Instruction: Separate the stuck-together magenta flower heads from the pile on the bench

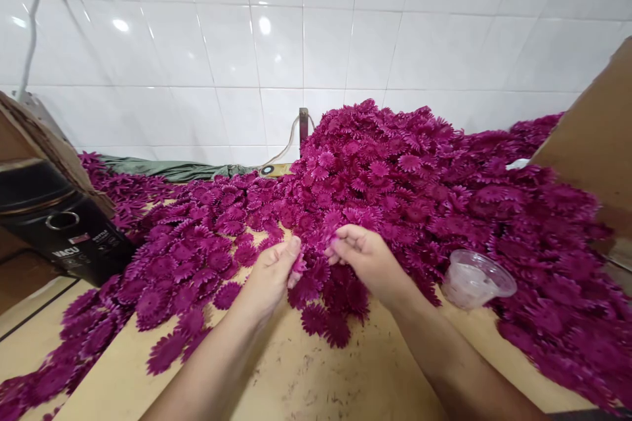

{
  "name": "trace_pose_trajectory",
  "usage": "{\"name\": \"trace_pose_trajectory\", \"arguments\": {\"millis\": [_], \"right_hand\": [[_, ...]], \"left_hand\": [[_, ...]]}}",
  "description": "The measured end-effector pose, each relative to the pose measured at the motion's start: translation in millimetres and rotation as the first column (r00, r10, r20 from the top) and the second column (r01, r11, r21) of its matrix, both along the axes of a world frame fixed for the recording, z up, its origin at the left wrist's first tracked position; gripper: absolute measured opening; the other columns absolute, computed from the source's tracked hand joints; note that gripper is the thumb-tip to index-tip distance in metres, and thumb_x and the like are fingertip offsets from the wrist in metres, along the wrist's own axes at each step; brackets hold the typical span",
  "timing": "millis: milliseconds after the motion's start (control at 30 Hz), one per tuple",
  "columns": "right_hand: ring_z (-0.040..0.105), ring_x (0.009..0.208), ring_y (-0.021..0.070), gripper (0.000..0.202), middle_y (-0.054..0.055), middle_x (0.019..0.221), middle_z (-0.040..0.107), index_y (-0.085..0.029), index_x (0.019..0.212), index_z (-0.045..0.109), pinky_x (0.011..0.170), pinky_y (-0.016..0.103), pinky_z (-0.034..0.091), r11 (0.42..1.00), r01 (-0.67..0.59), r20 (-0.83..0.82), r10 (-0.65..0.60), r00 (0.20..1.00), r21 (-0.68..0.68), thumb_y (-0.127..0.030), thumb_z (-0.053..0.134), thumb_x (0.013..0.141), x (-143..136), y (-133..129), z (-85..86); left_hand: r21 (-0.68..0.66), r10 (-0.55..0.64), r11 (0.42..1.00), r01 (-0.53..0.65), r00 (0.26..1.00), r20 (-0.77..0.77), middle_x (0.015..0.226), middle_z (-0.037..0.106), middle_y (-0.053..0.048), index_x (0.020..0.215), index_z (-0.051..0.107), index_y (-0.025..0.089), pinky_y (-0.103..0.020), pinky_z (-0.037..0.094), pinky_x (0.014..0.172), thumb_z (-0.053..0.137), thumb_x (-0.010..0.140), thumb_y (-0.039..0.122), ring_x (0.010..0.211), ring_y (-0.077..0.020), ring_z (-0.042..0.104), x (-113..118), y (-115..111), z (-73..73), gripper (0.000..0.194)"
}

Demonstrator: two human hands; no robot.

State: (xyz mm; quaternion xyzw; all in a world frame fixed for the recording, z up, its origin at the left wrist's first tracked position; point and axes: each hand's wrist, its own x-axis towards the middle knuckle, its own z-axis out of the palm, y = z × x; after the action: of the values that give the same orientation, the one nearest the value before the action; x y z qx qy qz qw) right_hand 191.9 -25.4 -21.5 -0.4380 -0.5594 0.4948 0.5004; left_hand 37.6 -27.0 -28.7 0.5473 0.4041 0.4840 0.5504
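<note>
Both hands are held close together over the near edge of a large heap of magenta fabric-like flowers (395, 171). My left hand (274, 271) is closed, its thumb and fingers pinching a magenta flower (299, 266). A small gap to the right, my right hand (363, 253) pinches another magenta flower (330, 235) between thumb and fingertips. Below the hands, a cluster of dark magenta flowers (336, 322) lies on the wooden tabletop (306, 375). To the right of my right hand stands a clear plastic cup (476, 279) with something whitish inside.
A black container (74, 237) with a metal ring leans at the left beside cardboard (44, 138). Cardboard (582, 138) also rises at the right. Green cloth (168, 169) lies along the white tiled wall (276, 46). More flowers spread left and right.
</note>
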Motion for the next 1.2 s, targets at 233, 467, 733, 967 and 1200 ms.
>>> {"name": "trace_pose_trajectory", "arguments": {"millis": [233,467,733,967,1200], "right_hand": [[0.049,0.05,0.0083,0.025,-0.001,0.054,0.055,-0.017,0.058,0.05,0.052,0.023,0.038,0.996,0.088,0.086,-0.087,0.992,-0.01,-0.037,0.054,0.071,13,0,0.8],[0.047,0.05,0.0097,0.041,-0.001,0.053,0.05,-0.017,0.059,0.049,0.052,0.025,0.04,0.984,-0.172,0.145,0.178,0.973,-0.048,-0.054,0.044,0.076,-2,-11,0.9],[0.049,0.067,0.0118,0.03,0.0,0.075,0.052,-0.018,0.083,0.051,0.061,0.025,0.041,0.991,0.037,0.284,-0.074,0.956,0.131,-0.039,0.064,0.067,-2,-15,-1.0],[0.051,0.065,0.0119,0.017,0.0,0.068,0.056,-0.017,0.07,0.056,0.063,0.026,0.043,0.995,-0.021,0.082,0.013,0.997,0.098,-0.034,0.057,0.073,-5,-8,-1.5],[0.057,0.068,0.0113,0.02,-0.001,0.069,0.062,-0.017,0.076,0.061,0.071,0.027,0.045,0.981,-0.187,-0.131,0.179,0.975,-0.049,-0.03,0.069,0.063,2,-8,-1.5]], "left_hand": [[0.17,0.163,0.978,-0.125,0.958,-0.234,0.09,0.061,-0.004,0.089,0.062,0.017,-0.029,0.041,0.077,0.065,0.064,0.03,0.085,-0.0172,0.054,4,2,1.9,0.028],[0.115,-0.089,0.988,0.101,0.991,-0.104,0.055,0.057,0.001,0.061,0.056,0.017,-0.027,0.044,0.061,0.056,0.072,0.033,0.057,-0.013,0.053,14,1,4.5,0.019],[0.02,-0.005,1.0,0.006,0.999,-0.042,0.051,0.045,0.007,0.057,0.048,0.017,-0.02,0.034,0.052,0.07,0.055,0.028,0.051,-0.0075,0.041,16,2,5.8,0.024],[0.015,-0.058,0.998,0.061,0.987,-0.151,0.054,0.05,0.005,0.058,0.053,0.016,-0.022,0.036,0.055,0.061,0.062,0.023,0.054,-0.0091,0.044,15,0,8.7,0.012],[-0.034,-0.063,0.998,0.06,0.995,-0.073,0.051,0.049,0.005,0.056,0.051,0.015,-0.02,0.034,0.054,0.062,0.064,0.024,0.052,-0.0076,0.043,13,0,9.5,0.016]]}}
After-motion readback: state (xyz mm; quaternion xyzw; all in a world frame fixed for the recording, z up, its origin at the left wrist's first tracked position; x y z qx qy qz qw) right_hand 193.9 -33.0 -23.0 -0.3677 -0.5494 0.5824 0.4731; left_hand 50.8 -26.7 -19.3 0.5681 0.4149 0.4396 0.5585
